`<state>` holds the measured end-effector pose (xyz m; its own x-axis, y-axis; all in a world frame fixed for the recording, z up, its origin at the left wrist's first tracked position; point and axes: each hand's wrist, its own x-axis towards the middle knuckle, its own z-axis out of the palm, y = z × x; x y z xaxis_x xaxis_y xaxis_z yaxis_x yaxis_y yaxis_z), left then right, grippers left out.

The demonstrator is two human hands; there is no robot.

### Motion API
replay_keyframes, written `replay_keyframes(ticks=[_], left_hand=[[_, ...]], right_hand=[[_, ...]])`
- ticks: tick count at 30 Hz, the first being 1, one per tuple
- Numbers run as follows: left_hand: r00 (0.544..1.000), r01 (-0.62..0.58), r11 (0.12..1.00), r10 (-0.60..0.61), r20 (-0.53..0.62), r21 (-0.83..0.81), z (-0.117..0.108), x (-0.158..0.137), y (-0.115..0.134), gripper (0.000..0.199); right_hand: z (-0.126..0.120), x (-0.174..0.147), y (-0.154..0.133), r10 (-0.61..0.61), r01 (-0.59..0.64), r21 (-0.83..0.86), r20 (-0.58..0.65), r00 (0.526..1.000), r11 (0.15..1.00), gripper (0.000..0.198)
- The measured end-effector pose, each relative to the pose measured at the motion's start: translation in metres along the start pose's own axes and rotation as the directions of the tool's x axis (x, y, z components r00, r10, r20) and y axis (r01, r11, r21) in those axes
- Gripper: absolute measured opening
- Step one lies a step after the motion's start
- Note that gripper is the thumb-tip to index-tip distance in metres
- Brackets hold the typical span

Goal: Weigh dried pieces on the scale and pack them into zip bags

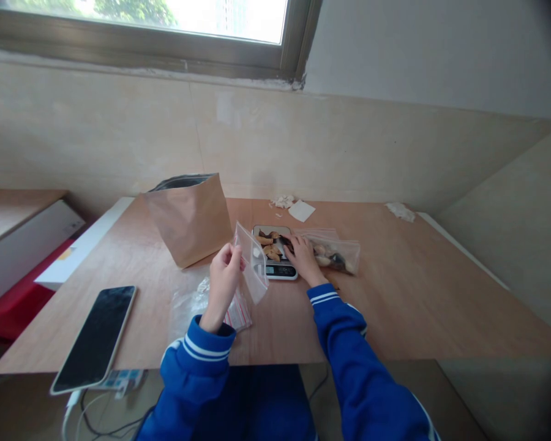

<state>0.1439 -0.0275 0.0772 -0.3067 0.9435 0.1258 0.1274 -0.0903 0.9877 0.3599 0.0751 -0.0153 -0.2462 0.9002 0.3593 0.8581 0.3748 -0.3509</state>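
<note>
My left hand (226, 275) pinches a clear zip-lock bag (255, 269), held upright just left of a small digital scale (282, 271). Dried brown slices (270, 250) lie on the scale's tray. Over the tray's right side is my right hand (304, 257), its fingertips bent down at a dark piece; whether they grip it is hidden. A filled zip-lock bag (342, 254) with pale and dark pieces lies right of the scale, partly behind my right hand. Below my left hand lies a stack of bags with red stripes (239, 311).
A brown kraft pouch (190, 223) stands open at the back left. A phone (96, 337) with a cable lies over the front left edge of the table (417, 294). Crumpled tissue (283, 201) and a white paper square (302, 211) lie near the wall.
</note>
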Motion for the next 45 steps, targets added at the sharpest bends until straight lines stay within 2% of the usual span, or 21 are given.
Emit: replay_keyframes(ticks=[3, 6, 8, 9, 11, 14, 15, 16, 17, 19, 22, 24, 26, 29, 32, 34, 36, 39, 42, 45], left_hand=[[1.0, 0.004, 1.0, -0.004, 0.015, 0.0, 0.002, 0.001, 0.0, 0.033], [0.999, -0.007, 1.0, 0.007, 0.037, 0.011, 0.004, -0.001, 0.0, 0.033], [0.999, -0.011, 1.0, 0.01, 0.048, 0.021, 0.006, -0.001, -0.002, 0.034], [0.999, -0.013, 1.0, 0.011, 0.053, 0.027, 0.008, -0.001, -0.003, 0.034], [0.998, -0.021, 0.999, 0.018, 0.065, 0.033, 0.011, -0.001, -0.006, 0.034], [0.997, -0.033, 0.999, 0.03, 0.076, 0.04, 0.016, 0.0, -0.01, 0.034], [0.996, -0.036, 0.998, 0.033, 0.077, 0.047, 0.018, 0.0, -0.01, 0.034], [0.997, -0.038, 0.998, 0.033, 0.076, 0.056, 0.018, 0.0, -0.011, 0.034], [0.997, -0.038, 0.997, 0.033, 0.072, 0.063, 0.018, 0.0, -0.011, 0.034], [0.998, -0.034, 0.997, 0.031, 0.059, 0.063, 0.017, 0.0, -0.011, 0.033], [0.998, -0.03, 0.999, 0.029, 0.056, 0.03, 0.015, -0.002, -0.011, 0.031], [0.997, -0.033, 0.999, 0.033, 0.069, 0.007, 0.014, -0.004, -0.01, 0.032], [0.995, -0.037, 0.999, 0.038, 0.095, -0.007, 0.014, -0.006, -0.01, 0.033], [0.991, -0.02, 0.998, 0.027, 0.128, -0.058, 0.015, -0.007, -0.012, 0.034], [0.993, 0.049, 0.989, -0.033, 0.109, -0.142, 0.015, -0.005, -0.016, 0.032], [0.994, 0.094, 0.981, -0.081, 0.08, -0.172, 0.014, -0.003, -0.017, 0.032], [0.992, 0.12, 0.974, -0.111, 0.059, -0.191, 0.013, -0.002, -0.016, 0.032], [0.99, 0.139, 0.967, -0.129, 0.06, -0.212, 0.012, -0.001, -0.014, 0.031], [0.99, 0.139, 0.968, -0.129, 0.062, -0.207, 0.012, -0.001, -0.013, 0.031], [0.991, 0.128, 0.971, -0.12, 0.052, -0.202, 0.012, 0.001, -0.014, 0.033]], right_hand=[[-0.003, 0.0, -0.003, 0.028, -0.024, 0.067, -0.066, 0.997, 0.997, 0.033], [-0.015, 0.002, -0.011, 0.146, -0.082, 0.284, -0.212, 0.966, 0.955, 0.031], [-0.03, 0.004, -0.024, 0.247, -0.101, 0.467, -0.262, 0.933, 0.878, 0.032], [-0.039, 0.005, -0.033, 0.289, -0.106, 0.565, -0.245, 0.925, 0.818, 0.034], [-0.058, 0.006, -0.057, 0.313, -0.123, 0.751, -0.115, 0.943, 0.648, 0.036], [-0.082, 0.004, -0.095, 0.186, -0.186, 0.92, 0.128, 0.974, 0.344, 0.036], [-0.087, 0.002, -0.104, 0.127, -0.22, 0.931, 0.191, 0.973, 0.29, 0.036], [-0.091, 0.001, -0.111, 0.068, -0.261, 0.923, 0.252, 0.965, 0.282, 0.034], [-0.093, 0.0, -0.116, 0.02, -0.3, 0.898, 0.31, 0.951, 0.322, 0.032], [-0.094, -0.003, -0.119, -0.022, -0.332, 0.798, 0.396, 0.918, 0.503, 0.025], [-0.094, -0.004, -0.117, 0.004, -0.269, 0.57, 0.423, 0.906, 0.777, 0.018], [-0.095, -0.004, -0.117, 0.032, -0.238, 0.441, 0.426, 0.904, 0.865, 0.017], [-0.098, -0.004, -0.12, 0.072, -0.25, 0.392, 0.417, 0.906, 0.885, 0.017], [-0.101, -0.001, -0.123, 0.062, -0.241, 0.471, 0.364, 0.929, 0.849, 0.025], [-0.096, 0.007, -0.115, -0.04, -0.057, 0.551, 0.163, 0.986, 0.833, 0.029], [-0.083, 0.014, -0.102, -0.071, 0.068, 0.507, -0.013, 0.997, 0.859, 0.029], [-0.064, 0.019, -0.086, -0.085, 0.111, 0.397, -0.084, 0.993, 0.911, 0.031], [-0.029, 0.022, -0.067, -0.096, 0.086, 0.191, 0.047, 0.994, 0.978, 0.044], [-0.003, 0.023, -0.06, -0.076, 0.069, 0.04, 0.202, 0.976, 0.997, 0.062], [0.007, 0.025, -0.061, -0.057, 0.065, -0.028, 0.227, 0.972, 0.997, 0.059]])
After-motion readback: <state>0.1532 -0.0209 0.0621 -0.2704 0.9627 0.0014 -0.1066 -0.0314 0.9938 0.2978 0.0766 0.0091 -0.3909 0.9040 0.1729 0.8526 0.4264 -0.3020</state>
